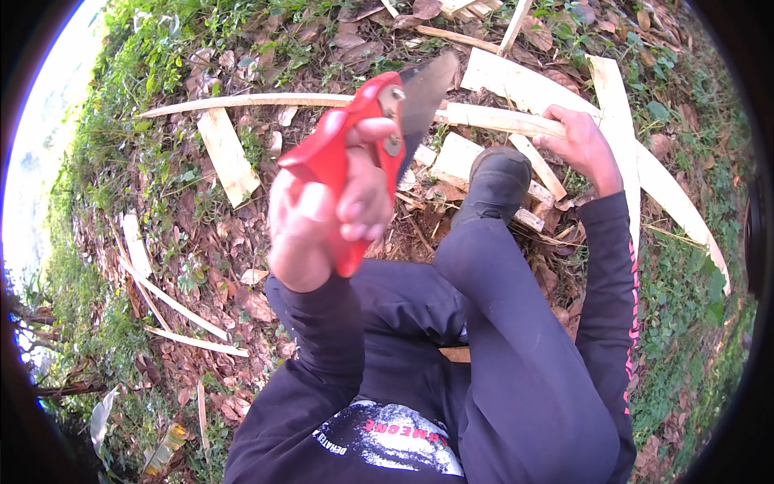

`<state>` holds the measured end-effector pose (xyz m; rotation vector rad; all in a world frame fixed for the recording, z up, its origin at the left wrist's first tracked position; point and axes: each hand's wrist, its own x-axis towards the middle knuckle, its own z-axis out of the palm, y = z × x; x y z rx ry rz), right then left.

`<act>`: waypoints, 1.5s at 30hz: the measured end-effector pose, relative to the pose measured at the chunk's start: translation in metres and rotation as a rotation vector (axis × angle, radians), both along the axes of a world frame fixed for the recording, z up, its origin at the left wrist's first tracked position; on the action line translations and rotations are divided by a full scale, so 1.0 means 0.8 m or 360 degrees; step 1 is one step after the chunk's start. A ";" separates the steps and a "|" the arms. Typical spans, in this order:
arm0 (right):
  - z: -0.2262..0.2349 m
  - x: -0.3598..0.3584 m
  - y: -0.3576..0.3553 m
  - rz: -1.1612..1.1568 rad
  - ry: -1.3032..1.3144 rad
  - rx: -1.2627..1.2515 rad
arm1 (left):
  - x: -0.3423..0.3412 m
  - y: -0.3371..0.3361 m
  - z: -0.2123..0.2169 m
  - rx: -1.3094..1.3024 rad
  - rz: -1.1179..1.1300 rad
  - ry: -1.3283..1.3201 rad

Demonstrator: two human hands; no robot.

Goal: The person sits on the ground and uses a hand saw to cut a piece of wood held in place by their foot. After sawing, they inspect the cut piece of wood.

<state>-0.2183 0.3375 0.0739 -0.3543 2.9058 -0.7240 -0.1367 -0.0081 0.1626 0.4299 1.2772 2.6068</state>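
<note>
Gripping red-handled saw [379, 121], left hand [322, 214]; right hand [582, 145] on wooden slat [500, 119].

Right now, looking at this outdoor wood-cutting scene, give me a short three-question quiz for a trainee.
1. True or false: the left hand grips a red-handled saw.
2. Which thing does the right hand hold down? A) the long pale strip of wood B) a green bucket C) a coil of rope
3. Fill in: the dark boot presses on pale offcuts lying among dry ____ on the ground.

Key: 1 true; 2 A; 3 leaves.
</note>
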 end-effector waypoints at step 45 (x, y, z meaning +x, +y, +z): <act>-0.001 0.106 0.006 -0.0386 0.0001 -0.0752 | 0.054 -0.084 -0.304 -0.2607 0.0223 0.0289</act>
